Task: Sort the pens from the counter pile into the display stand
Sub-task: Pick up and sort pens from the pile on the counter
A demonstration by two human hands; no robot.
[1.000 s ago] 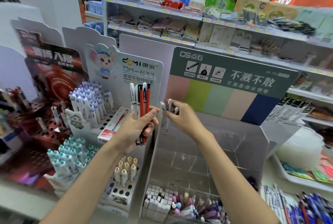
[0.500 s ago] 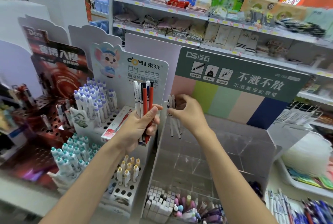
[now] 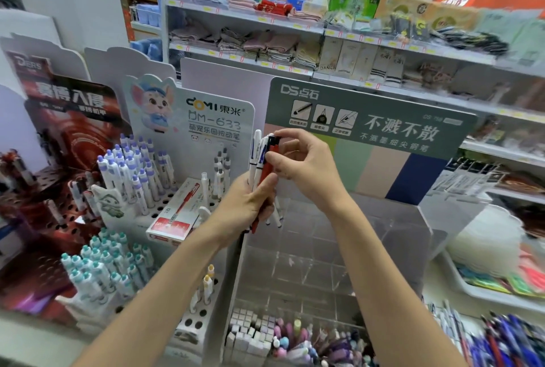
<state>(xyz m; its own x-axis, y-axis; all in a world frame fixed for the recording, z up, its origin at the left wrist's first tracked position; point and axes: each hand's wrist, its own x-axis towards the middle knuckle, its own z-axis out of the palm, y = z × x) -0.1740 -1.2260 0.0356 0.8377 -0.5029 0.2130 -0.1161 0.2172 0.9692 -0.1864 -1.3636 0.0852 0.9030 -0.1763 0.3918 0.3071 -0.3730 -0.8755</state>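
Note:
My left hand grips an upright bundle of pens, white ones and red ones, in front of the stands. My right hand reaches over from the right and pinches the black top of a red pen in that bundle. A few white pen tips hang below both hands; which hand holds them I cannot tell. Below stands the clear acrylic display stand with a green header board; its upper compartments look bare and its front row holds pastel pens.
A white DOMI stand at left holds purple-capped pens, teal-capped pens and a red-and-white box. A dark red stand is further left. Loose blue pens lie at bottom right. Store shelves rise behind.
My right hand has moved left from beside the bundle to its top and now pinches a red pen there. My left hand has kept its hold on the bundle.

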